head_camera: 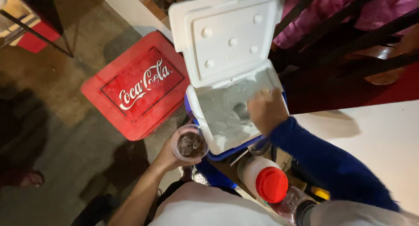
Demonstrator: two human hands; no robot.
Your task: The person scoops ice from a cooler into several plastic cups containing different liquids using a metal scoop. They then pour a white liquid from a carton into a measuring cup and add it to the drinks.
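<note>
Cup held beside an open ice cooler — one hand on the cup, one reaching into the ice.

The left hand (168,158) wraps around a clear plastic cup (190,143) at lower centre; it stands upright, mouth up toward the camera, dark ice inside. The right hand (266,110), in a blue sleeve, is curled closed over a metal scoop (241,110) in the blue cooler (227,112) — white lid (227,36) tipped open toward the top. A red crate (137,84) sits left; a red-capped bottle (266,180) lies lower right.

Left hand (168,158) around a plastic cup (190,143) of ice, right hand (267,110) inside the open ice cooler (227,121).
</note>
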